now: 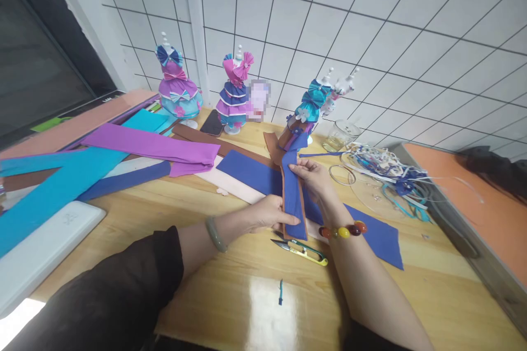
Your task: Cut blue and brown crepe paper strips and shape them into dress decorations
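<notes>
A blue fabric strip (291, 186) lies over a slightly wider brown strip (304, 214), whose edges show along both sides. My left hand (269, 214) pinches the layered strips near their lower end, its thumb lying across the blue. Higher up on the right edge, my right hand (313, 176) grips them between thumb and fingers. The far end of the strips reaches a small dress form in a teal and brown dress (310, 107). Under my hands lies a wide blue cloth band (374, 233). Thread snips (302, 251) with yellow and green handles rest just below the strips.
Purple (152, 145) and turquoise fabric bands (78, 186) spread across the left. Two more dressed forms, one purple and turquoise (179, 88) and one ruffled (234, 98), stand along the wall. A glass jar (341, 134) and tangled ribbon scraps (382, 167) are at right.
</notes>
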Action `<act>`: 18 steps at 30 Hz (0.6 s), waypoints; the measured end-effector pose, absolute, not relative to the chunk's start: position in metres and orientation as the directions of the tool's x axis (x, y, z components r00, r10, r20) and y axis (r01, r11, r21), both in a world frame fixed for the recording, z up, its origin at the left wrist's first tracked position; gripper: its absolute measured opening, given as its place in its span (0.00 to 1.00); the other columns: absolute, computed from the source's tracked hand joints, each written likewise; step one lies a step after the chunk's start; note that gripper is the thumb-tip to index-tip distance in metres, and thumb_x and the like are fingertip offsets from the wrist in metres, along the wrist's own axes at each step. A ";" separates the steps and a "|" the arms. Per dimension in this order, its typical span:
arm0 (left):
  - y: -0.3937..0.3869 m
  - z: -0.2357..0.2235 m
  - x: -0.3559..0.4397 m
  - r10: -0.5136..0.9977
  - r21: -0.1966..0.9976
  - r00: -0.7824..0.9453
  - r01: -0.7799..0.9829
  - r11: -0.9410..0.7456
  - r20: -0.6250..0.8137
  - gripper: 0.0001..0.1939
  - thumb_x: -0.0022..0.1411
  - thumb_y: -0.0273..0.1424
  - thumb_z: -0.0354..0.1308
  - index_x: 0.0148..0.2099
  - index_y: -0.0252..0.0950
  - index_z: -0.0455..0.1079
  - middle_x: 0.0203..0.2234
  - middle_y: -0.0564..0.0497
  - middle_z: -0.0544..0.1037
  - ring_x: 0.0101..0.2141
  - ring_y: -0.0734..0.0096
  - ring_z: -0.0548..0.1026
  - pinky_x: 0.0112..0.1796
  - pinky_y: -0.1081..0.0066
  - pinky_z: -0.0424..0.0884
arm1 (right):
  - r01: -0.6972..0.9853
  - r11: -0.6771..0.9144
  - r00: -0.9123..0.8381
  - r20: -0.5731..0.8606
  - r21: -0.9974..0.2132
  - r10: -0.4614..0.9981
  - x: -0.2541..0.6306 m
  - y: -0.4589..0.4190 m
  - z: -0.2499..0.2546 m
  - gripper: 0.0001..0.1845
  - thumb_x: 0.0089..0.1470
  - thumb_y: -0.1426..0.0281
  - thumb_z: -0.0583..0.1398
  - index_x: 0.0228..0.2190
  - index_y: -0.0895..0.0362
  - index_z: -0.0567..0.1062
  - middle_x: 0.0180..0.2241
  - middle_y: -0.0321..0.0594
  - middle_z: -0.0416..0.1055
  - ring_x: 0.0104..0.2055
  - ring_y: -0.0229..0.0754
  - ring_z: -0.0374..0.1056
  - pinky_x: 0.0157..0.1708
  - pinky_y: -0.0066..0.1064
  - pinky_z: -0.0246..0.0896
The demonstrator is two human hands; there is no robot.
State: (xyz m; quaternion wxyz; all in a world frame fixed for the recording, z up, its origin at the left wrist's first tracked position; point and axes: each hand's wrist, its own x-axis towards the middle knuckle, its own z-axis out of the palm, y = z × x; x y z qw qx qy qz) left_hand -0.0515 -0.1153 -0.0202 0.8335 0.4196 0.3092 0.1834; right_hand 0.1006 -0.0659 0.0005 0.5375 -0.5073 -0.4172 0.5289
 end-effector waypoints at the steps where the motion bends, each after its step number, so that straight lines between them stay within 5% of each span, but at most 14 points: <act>1: -0.115 -0.020 -0.051 0.563 0.813 0.743 -0.044 0.581 -0.362 0.19 0.37 0.31 0.69 0.33 0.30 0.70 0.27 0.48 0.76 0.27 0.69 0.75 0.32 0.67 0.70 | -0.145 -0.073 0.092 -0.087 -0.987 0.992 0.101 -0.066 0.001 0.15 0.31 0.68 0.70 0.25 0.57 0.73 0.23 0.34 0.74 0.23 0.34 0.68 0.23 0.24 0.64; 18: -0.116 -0.017 -0.051 0.571 0.824 0.742 -0.044 0.565 -0.351 0.20 0.35 0.32 0.69 0.32 0.30 0.69 0.25 0.49 0.76 0.25 0.71 0.74 0.29 0.70 0.69 | -0.151 -0.080 0.091 -0.095 -0.985 0.991 0.099 -0.066 0.002 0.17 0.28 0.68 0.70 0.25 0.57 0.73 0.24 0.34 0.74 0.23 0.35 0.69 0.25 0.26 0.65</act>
